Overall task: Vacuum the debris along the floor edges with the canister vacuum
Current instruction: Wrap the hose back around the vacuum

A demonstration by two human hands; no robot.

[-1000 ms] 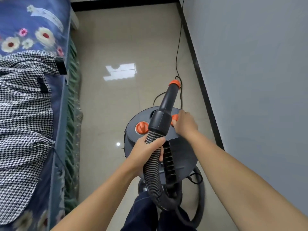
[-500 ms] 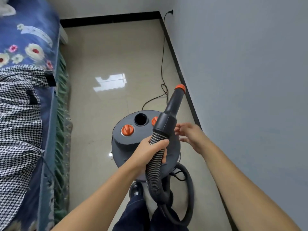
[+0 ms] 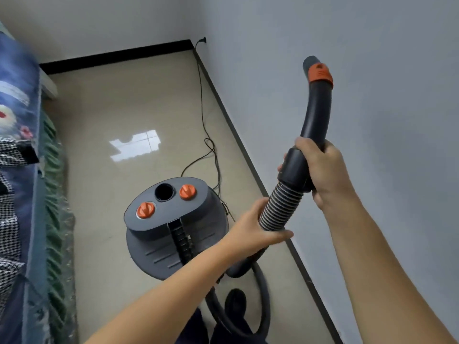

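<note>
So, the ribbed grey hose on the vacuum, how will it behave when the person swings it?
The ribbed grey hose probably flexes easily: it curves between the left hand and right hand and loops on the floor. The rigid black curved handle tube likely stays stiff. The loop may drag behind.

Grey canister vac (image 3: 173,229) on floor; hose (image 3: 278,207) raised.

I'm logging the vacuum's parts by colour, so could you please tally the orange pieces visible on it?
Orange knobs on the canister lid: 2, left knob and right knob.
Orange collars on the hose handle: 1, the collar near the tip.
Total: 3 orange pieces.
</note>
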